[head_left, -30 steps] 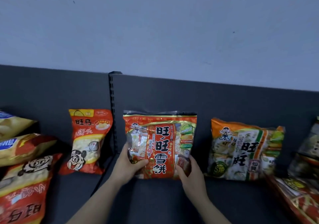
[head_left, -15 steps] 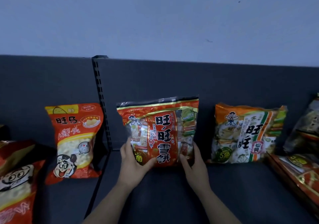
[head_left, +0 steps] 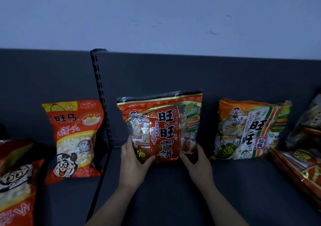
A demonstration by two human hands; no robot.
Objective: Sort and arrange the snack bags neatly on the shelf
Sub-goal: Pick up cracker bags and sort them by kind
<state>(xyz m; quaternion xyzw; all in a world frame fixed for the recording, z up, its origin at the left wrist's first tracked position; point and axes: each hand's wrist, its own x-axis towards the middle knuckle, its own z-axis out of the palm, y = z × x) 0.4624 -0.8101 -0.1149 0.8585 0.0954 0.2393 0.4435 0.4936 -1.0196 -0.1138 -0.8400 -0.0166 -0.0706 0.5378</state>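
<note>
I see both hands on a red snack bag (head_left: pixel 161 128) standing upright against the dark back panel in the middle of the shelf (head_left: pixel 234 187). My left hand (head_left: pixel 133 165) clamps its lower left corner; my right hand (head_left: pixel 198 165) grips its lower right edge. An orange bag (head_left: pixel 74 138) stands left, a green-striped bag (head_left: pixel 250 130) right.

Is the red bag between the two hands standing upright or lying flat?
Upright: the red bag stands on its bottom edge on the shelf, its print reading upright.
</note>
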